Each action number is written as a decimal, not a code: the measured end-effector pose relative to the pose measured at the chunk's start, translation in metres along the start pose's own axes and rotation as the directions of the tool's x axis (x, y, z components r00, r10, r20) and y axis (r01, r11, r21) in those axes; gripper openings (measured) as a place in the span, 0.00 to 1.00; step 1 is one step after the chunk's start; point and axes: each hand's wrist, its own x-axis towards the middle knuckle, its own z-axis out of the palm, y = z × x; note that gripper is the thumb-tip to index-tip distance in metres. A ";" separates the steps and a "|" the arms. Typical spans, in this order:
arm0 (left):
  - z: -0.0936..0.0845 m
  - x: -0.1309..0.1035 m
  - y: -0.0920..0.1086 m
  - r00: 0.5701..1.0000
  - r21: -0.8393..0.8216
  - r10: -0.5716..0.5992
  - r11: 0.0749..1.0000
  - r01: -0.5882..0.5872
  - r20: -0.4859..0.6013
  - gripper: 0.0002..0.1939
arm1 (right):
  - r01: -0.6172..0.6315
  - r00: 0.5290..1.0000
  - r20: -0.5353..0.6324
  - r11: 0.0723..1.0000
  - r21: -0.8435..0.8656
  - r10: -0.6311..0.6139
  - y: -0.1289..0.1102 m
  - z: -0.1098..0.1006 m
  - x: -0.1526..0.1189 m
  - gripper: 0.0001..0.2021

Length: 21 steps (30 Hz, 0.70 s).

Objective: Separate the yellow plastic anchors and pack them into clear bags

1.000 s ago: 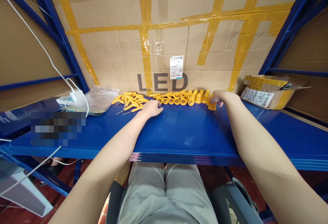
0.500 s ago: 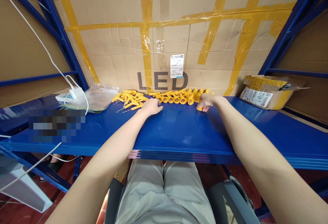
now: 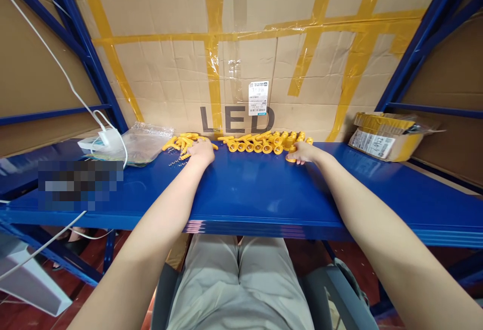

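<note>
head view: the yellow flared piece (image 3: 290, 158) is in my right hand (image 3: 303, 153); my fingers are closed around it, and it is near the right end of the row of yellow pieces (image 3: 249, 147), of which several lie with their round openings turned toward me. my left hand (image 3: 202, 152) is over the pile of yellow handles (image 3: 183, 142) with metal spirals, but its fingertips are hidden, so i cannot tell if they grip something. all these are on the blue table (image 3: 260, 194). behind them, the large cardboard (image 3: 173, 78) bears the dark printed letters "led" (image 3: 234, 119). above these is a white label (image 3: 258, 97) with a barcode; its small print i cannot read. at the right, a taped carton (image 3: 409, 145) carries a paper sticker (image 3: 372, 143), whose handwriting is not clear enough for me.
</note>
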 end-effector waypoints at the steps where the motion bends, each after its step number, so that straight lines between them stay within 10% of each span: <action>1: 0.001 0.003 -0.004 0.999 -0.008 -0.008 1.000 0.008 0.048 0.27 | 0.010 1.000 -0.005 1.000 -0.010 -0.010 0.000 0.000 -0.001 0.15; 21: 0.015 0.015 -0.009 0.970 -0.098 0.239 0.967 -0.235 0.039 0.22 | 0.106 0.994 0.024 0.993 -0.043 -0.105 0.006 0.003 0.008 0.15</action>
